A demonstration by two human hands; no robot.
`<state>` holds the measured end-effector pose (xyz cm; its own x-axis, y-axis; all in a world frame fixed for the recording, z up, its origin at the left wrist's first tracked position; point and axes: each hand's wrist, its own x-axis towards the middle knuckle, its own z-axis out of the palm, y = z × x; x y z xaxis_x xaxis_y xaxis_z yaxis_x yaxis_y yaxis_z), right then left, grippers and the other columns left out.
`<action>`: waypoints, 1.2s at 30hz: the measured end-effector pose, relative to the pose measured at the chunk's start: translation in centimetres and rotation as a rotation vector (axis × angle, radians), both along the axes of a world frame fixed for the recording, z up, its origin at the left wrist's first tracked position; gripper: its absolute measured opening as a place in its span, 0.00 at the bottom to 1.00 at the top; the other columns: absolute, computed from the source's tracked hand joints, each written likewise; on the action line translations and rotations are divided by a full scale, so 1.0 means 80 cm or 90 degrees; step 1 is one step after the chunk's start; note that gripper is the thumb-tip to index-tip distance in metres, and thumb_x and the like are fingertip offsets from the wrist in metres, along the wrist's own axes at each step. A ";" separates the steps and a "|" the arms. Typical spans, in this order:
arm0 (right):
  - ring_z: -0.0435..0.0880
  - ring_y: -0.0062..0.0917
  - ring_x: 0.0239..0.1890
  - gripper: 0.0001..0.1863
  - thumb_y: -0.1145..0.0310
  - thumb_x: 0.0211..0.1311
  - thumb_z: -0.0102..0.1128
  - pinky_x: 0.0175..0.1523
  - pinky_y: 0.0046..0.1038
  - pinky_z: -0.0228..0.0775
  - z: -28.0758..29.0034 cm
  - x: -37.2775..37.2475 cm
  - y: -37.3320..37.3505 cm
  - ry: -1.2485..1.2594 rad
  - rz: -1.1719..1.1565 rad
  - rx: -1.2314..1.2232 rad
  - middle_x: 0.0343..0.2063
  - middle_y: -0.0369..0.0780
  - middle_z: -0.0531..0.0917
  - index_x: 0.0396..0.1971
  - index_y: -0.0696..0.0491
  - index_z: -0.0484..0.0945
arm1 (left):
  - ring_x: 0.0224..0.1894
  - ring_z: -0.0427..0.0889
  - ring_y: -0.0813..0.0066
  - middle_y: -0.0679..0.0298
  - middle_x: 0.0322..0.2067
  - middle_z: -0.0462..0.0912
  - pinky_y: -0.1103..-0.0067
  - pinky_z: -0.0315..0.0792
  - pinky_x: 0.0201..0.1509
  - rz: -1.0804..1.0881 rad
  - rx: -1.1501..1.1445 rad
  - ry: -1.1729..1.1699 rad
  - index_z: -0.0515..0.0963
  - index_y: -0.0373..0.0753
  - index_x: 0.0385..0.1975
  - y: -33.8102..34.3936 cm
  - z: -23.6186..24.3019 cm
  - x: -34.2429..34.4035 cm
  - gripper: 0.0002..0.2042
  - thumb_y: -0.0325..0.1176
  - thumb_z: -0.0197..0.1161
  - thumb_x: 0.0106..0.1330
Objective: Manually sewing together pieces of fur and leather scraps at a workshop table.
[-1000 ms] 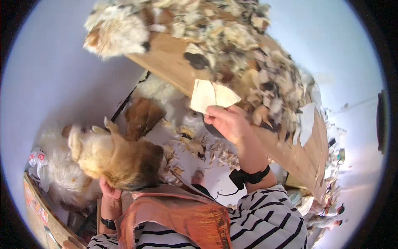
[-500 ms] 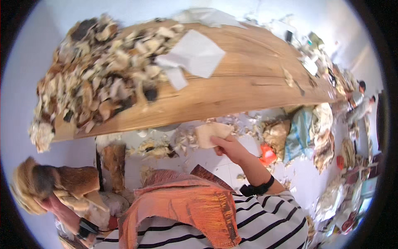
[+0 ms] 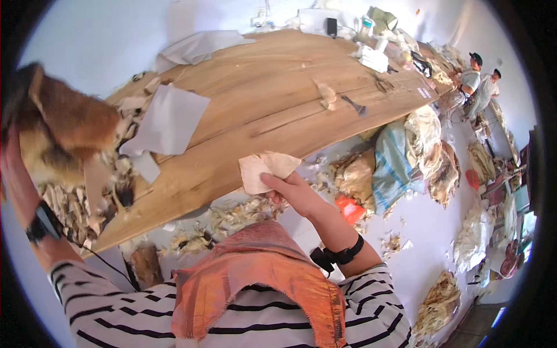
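My right hand (image 3: 292, 191) pinches a pale, flat piece of hide (image 3: 255, 173) between thumb and fingers, just off the table's near edge. Over at the far left, my left hand (image 3: 13, 148) grips a brown fur pelt (image 3: 75, 119), raised above the left end of the wooden table (image 3: 255, 113). The pelt is blurred and partly cut off by the picture's rim, and it hides some of my left fingers. Below it lies a heap of fur and hide scraps (image 3: 69, 203). White sheets of paper (image 3: 174, 119) rest beside the heap.
On the table are a pale scrap (image 3: 326, 95), a dark tool (image 3: 354, 105) and a white bottle (image 3: 380, 46). A blue striped sack (image 3: 394, 162) and hides (image 3: 429, 133) stand on the right. Scraps litter the floor. Two people (image 3: 473, 81) are at the far right.
My left hand has lifted the fur pelt from beside the table's left end to above the scrap heap. My right hand still holds the pale piece. The view has turned rightward.
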<state>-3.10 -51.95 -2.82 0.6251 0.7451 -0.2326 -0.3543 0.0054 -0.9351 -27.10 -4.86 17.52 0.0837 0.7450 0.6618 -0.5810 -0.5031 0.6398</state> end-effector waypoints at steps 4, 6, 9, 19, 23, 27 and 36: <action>0.69 0.13 0.20 0.13 0.57 0.69 0.58 0.22 0.19 0.54 -0.003 0.089 -0.045 -0.064 -0.082 -0.006 0.18 0.30 0.73 0.31 0.52 0.76 | 0.58 0.71 0.64 0.55 0.58 0.72 0.69 0.67 0.63 -0.049 0.050 -0.017 0.68 0.35 0.61 -0.031 0.024 0.201 0.24 0.29 0.59 0.64; 0.68 0.13 0.21 0.14 0.57 0.68 0.58 0.24 0.19 0.54 -0.007 0.132 -0.100 -0.061 -0.200 -0.053 0.18 0.30 0.73 0.29 0.52 0.76 | 0.56 0.72 0.65 0.56 0.57 0.73 0.70 0.68 0.62 -0.051 0.094 -0.021 0.68 0.35 0.60 -0.050 0.046 0.294 0.23 0.27 0.59 0.64; 0.67 0.14 0.20 0.13 0.60 0.69 0.57 0.26 0.20 0.56 -0.023 0.163 -0.197 0.030 -0.385 -0.128 0.19 0.31 0.73 0.28 0.52 0.76 | 0.54 0.74 0.67 0.57 0.56 0.75 0.71 0.70 0.60 0.062 0.251 0.026 0.69 0.35 0.59 -0.068 0.080 0.410 0.22 0.24 0.60 0.63; 0.67 0.16 0.20 0.08 0.63 0.69 0.58 0.25 0.21 0.58 -0.118 0.206 -0.349 0.262 -0.529 -0.096 0.18 0.29 0.70 0.40 0.50 0.74 | 0.57 0.74 0.63 0.62 0.49 0.79 0.62 0.67 0.61 -0.593 -0.506 -0.029 0.74 0.41 0.53 -0.258 -0.233 0.485 0.13 0.36 0.52 0.73; 0.69 0.18 0.19 0.10 0.62 0.67 0.60 0.26 0.23 0.59 -0.104 0.287 -0.331 0.229 -0.413 -0.137 0.19 0.32 0.74 0.37 0.53 0.77 | 0.50 0.80 0.59 0.58 0.50 0.78 0.65 0.77 0.53 -0.656 -0.917 0.452 0.70 0.38 0.56 -0.395 -0.321 0.387 0.16 0.33 0.57 0.71; 0.69 0.15 0.21 0.12 0.62 0.68 0.58 0.28 0.21 0.61 -0.082 0.374 -0.299 0.135 -0.293 -0.196 0.23 0.31 0.75 0.43 0.54 0.76 | 0.48 0.80 0.70 0.62 0.47 0.78 0.73 0.76 0.52 -0.422 -0.446 0.568 0.71 0.39 0.55 -0.383 -0.304 0.385 0.17 0.31 0.61 0.68; 0.73 0.15 0.22 0.14 0.60 0.67 0.60 0.27 0.19 0.62 -0.088 0.553 -0.237 -0.160 -0.094 -0.217 0.25 0.34 0.79 0.44 0.55 0.76 | 0.62 0.67 0.51 0.50 0.58 0.72 0.62 0.62 0.65 0.090 0.138 0.907 0.63 0.39 0.64 -0.314 -0.342 0.415 0.35 0.47 0.66 0.61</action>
<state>41.16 -70.90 -9.86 0.7874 0.5508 -0.2768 -0.1350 -0.2841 -0.9492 6.11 -29.95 -9.87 0.6906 0.7005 0.1799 0.5342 -0.6618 0.5259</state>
